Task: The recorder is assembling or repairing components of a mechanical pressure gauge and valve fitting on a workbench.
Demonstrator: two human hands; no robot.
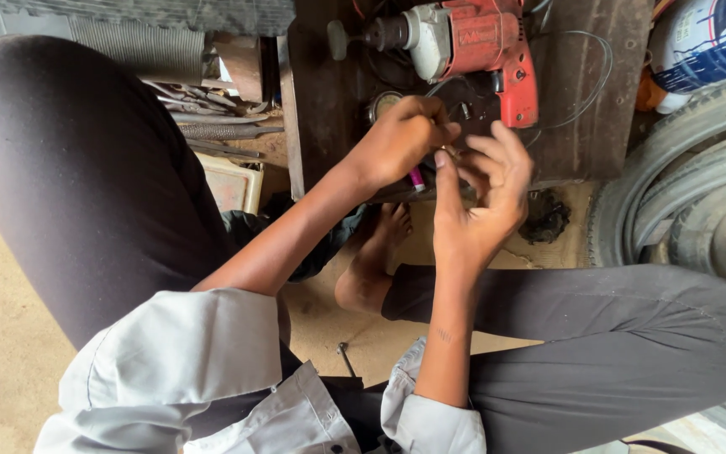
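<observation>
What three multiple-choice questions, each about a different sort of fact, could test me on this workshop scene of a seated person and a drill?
1. Where does the red and grey electric drill lie?
A. on the dark metal board beyond the hands
B. on the sandy floor by the bare foot
C. on the person's lap

2. What colour is the small cylindrical tip that shows under the left hand?
A. green
B. magenta pink
C. yellow

3. How is the right hand held?
A. clenched in a fist
B. flat on the ground
C. open, with fingers spread and raised

Answers: 1 A, the drill rests on the board above both hands. 2 B, the tip below the left hand's knuckles is magenta pink. 3 C, its fingers fan out beside the left hand.
</observation>
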